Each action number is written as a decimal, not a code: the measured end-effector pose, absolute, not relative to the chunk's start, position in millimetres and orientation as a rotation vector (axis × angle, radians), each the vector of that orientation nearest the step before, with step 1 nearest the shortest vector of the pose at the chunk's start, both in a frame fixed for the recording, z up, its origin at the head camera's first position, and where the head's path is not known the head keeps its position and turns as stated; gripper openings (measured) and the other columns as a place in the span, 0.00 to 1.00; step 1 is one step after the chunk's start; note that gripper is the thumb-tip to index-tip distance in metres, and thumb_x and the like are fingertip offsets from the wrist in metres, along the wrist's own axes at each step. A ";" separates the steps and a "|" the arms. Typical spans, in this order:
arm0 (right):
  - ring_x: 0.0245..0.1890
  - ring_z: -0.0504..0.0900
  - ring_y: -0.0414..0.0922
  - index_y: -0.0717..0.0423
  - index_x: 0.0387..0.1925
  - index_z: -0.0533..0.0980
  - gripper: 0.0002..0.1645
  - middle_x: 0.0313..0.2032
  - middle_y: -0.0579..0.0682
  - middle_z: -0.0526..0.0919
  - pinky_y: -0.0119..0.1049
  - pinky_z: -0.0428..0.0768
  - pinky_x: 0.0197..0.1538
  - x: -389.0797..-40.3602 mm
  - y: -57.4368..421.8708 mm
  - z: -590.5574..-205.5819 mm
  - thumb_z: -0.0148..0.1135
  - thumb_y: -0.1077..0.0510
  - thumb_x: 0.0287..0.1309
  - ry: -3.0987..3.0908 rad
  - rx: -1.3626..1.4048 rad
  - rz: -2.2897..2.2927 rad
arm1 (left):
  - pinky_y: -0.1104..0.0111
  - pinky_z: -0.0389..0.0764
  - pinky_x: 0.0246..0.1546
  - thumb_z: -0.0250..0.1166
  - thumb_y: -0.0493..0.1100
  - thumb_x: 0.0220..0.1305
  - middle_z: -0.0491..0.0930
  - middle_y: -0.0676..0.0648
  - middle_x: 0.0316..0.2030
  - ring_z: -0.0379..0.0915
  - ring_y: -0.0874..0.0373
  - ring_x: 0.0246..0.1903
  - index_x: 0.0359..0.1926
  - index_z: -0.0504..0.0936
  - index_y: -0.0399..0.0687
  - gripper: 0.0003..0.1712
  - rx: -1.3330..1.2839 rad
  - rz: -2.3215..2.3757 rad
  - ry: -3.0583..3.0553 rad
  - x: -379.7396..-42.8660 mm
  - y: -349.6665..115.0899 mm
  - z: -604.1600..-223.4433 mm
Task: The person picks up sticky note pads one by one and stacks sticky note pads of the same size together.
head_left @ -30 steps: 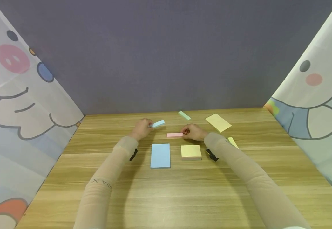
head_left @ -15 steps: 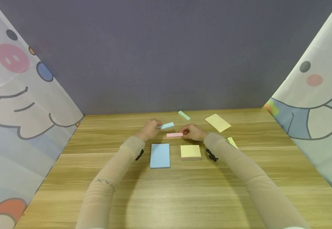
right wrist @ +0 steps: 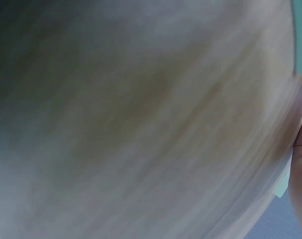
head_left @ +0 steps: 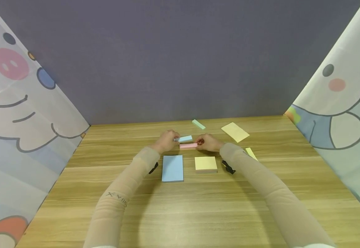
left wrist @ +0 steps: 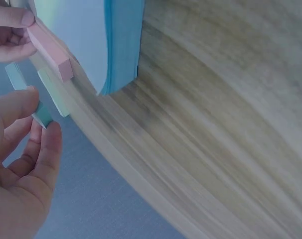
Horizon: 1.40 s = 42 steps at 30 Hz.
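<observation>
Between thumb and fingertips my left hand pinches a narrow light-blue sticky-note strip pad, seen also in the left wrist view as a small teal block. Just in front of it lies a pink strip pad; my right hand pinches its right end. The two strips sit close together, nearly parallel, the blue one farther back. Only an edge of the right hand shows in the right wrist view. Nearer me are a large blue sticky-note pad and a yellow pad.
A light-green strip pad lies near the table's back edge. To the right are a pale yellow pad, set at an angle, and a yellow strip partly behind the right sleeve. A dark grey panel stands behind the wooden table.
My left hand has moved to the right with the light-blue strip pad, bringing it just behind the pink one. The right hand stays at the pink strip pad.
</observation>
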State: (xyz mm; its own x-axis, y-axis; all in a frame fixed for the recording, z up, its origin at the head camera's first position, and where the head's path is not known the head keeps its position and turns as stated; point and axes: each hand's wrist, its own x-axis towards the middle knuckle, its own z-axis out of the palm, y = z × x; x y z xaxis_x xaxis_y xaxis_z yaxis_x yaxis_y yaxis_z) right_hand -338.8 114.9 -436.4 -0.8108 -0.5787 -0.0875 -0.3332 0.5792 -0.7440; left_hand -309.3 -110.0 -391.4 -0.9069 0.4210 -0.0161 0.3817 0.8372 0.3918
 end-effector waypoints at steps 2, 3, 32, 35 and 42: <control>0.35 0.75 0.42 0.65 0.44 0.77 0.16 0.35 0.52 0.79 0.32 0.75 0.40 -339.3 114.9 -436.7 0.64 0.62 0.52 2.500 -0.745 -1.064 | 0.63 0.76 0.48 0.62 0.37 0.59 0.78 0.42 0.46 0.74 0.50 0.46 0.50 0.78 0.38 0.17 0.648 0.576 2.912 -309.6 -109.1 -392.5; 0.35 0.75 0.42 0.65 0.44 0.77 0.16 0.35 0.52 0.79 0.32 0.75 0.40 -339.6 114.8 -436.8 0.64 0.61 0.52 2.504 -0.747 -1.060 | 0.63 0.76 0.48 0.62 0.36 0.59 0.78 0.42 0.46 0.74 0.50 0.46 0.50 0.78 0.38 0.17 0.651 0.579 2.910 -309.5 -108.6 -392.7; 0.27 0.69 0.40 0.59 0.28 0.75 0.07 0.25 0.47 0.74 0.31 0.70 0.32 -340.2 113.4 -438.5 0.64 0.59 0.52 2.502 -0.766 -1.043 | 0.63 0.75 0.50 0.62 0.37 0.59 0.78 0.42 0.47 0.73 0.50 0.48 0.51 0.78 0.38 0.17 0.689 0.478 2.853 -309.0 -90.1 -398.1; 0.27 0.69 0.41 0.58 0.28 0.75 0.07 0.25 0.47 0.74 0.31 0.70 0.32 -341.1 113.2 -440.3 0.64 0.58 0.53 2.498 -0.759 -1.042 | 0.63 0.75 0.50 0.61 0.38 0.60 0.77 0.42 0.47 0.73 0.50 0.49 0.51 0.78 0.39 0.18 0.680 0.464 2.844 -308.5 -89.7 -397.7; 0.28 0.69 0.41 0.59 0.29 0.75 0.07 0.26 0.47 0.74 0.32 0.71 0.33 -342.6 114.7 -441.8 0.63 0.58 0.53 2.499 -0.760 -1.042 | 0.63 0.76 0.49 0.61 0.38 0.59 0.77 0.42 0.47 0.74 0.49 0.48 0.51 0.78 0.39 0.18 0.686 0.450 2.836 -308.4 -89.4 -399.2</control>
State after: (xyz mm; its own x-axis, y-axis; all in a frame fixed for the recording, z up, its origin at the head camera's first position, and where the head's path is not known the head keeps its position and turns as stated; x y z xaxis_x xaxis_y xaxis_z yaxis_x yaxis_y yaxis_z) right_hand -342.6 114.7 -441.8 -0.8041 -0.5873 -0.0928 -0.3474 0.5907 -0.7283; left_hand -308.4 -89.4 -399.2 -0.8749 0.4714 -0.1107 0.4140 0.8468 0.3340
